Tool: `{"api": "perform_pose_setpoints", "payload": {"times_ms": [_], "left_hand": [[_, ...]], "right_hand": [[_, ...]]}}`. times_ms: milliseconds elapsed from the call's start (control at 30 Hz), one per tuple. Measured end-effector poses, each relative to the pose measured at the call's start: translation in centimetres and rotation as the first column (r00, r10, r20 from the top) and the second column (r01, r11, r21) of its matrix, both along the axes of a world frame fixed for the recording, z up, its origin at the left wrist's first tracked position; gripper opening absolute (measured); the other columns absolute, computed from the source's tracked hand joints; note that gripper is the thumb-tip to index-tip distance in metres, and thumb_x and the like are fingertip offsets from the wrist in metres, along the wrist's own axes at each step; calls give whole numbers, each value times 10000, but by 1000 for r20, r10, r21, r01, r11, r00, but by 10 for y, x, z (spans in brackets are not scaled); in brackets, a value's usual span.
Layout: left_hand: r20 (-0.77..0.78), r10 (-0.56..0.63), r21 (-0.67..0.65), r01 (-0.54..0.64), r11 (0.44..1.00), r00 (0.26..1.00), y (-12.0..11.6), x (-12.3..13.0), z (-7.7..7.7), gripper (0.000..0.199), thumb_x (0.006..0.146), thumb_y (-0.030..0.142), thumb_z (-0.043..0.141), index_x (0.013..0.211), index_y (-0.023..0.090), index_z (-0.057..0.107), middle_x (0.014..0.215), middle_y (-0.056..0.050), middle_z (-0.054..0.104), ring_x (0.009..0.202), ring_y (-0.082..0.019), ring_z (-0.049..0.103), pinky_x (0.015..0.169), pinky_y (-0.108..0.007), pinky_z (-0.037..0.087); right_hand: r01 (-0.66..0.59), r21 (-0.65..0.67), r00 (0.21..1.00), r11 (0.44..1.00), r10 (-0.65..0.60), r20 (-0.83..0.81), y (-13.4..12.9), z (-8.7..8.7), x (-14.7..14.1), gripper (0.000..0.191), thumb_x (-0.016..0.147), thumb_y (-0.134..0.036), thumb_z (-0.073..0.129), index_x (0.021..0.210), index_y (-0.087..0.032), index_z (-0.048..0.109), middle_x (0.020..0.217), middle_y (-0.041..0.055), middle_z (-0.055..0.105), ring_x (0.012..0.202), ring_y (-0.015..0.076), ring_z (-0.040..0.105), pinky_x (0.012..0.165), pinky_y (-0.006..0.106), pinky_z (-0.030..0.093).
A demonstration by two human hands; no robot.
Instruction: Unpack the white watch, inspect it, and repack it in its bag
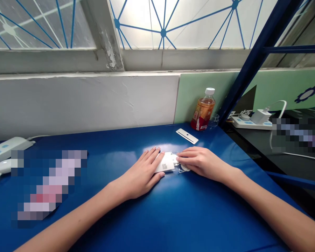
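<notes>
On the blue table [157, 217], my left hand [144, 171] lies flat with its fingers spread, covering the left part of a white card [166, 163] with a small printed code. Right of the card, the fingers of my right hand [199, 160] are pressed together on a small white item [175, 160] in clear plastic. What exactly it is cannot be made out. A short beaded chain [183, 170] shows just below those fingertips. Behind the hands lies a white strip [187, 136] with a dark slot.
A bottle of reddish-orange drink [203, 109] stands at the back right by the wall. At the left are a power strip [9, 148] and a blurred flat object [52, 185]. A blue metal post [248, 63] rises on the right, beside another power strip [252, 122].
</notes>
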State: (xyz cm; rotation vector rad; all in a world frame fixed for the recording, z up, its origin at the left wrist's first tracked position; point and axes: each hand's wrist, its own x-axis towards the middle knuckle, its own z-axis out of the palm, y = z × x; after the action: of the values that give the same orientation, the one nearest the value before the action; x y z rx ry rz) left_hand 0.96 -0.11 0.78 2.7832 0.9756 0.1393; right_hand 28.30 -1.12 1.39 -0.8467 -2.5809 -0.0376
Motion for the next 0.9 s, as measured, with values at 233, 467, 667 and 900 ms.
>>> {"api": "perform_pose_setpoints", "payload": {"times_ms": [233,467,667,900], "left_hand": [[-1,14,-9,-14,1000,1000,-2,0,-2,608,1029,484,288,1538,161,209,1596,-128,234,1481,-284,169,1191,-472,192],[-6,7,-8,-7,1000,1000,0,-1,-3,601,1031,478,281,1537,159,224,1598,-133,224,1484,-285,152,1190,-481,196],[12,7,-7,-7,1000,1000,0,-1,-2,591,1029,469,299,1533,166,238,1589,-126,255,1480,-293,170,1181,-497,218],[36,2,13,-2,1000,999,-1,-2,-7,586,1026,462,312,1527,165,247,1588,-122,263,1483,-282,162,1188,-488,209]], "right_hand": [[24,-93,999,995,-20,51,0,9,10,250,949,-162,512,1092,-213,710,1084,73,742,1176,272,614,922,415,547],[1,-196,999,981,-11,-48,-7,4,-2,298,926,-103,490,1115,-188,704,1148,100,710,1148,244,611,949,402,527],[57,-264,993,963,-83,-86,-10,5,-6,320,918,-113,506,1177,-194,675,1183,107,693,1192,260,574,977,422,508],[113,-418,976,901,-180,-124,-13,13,-8,346,903,-106,492,1175,-216,676,1234,88,679,1189,258,608,964,389,522]]}}
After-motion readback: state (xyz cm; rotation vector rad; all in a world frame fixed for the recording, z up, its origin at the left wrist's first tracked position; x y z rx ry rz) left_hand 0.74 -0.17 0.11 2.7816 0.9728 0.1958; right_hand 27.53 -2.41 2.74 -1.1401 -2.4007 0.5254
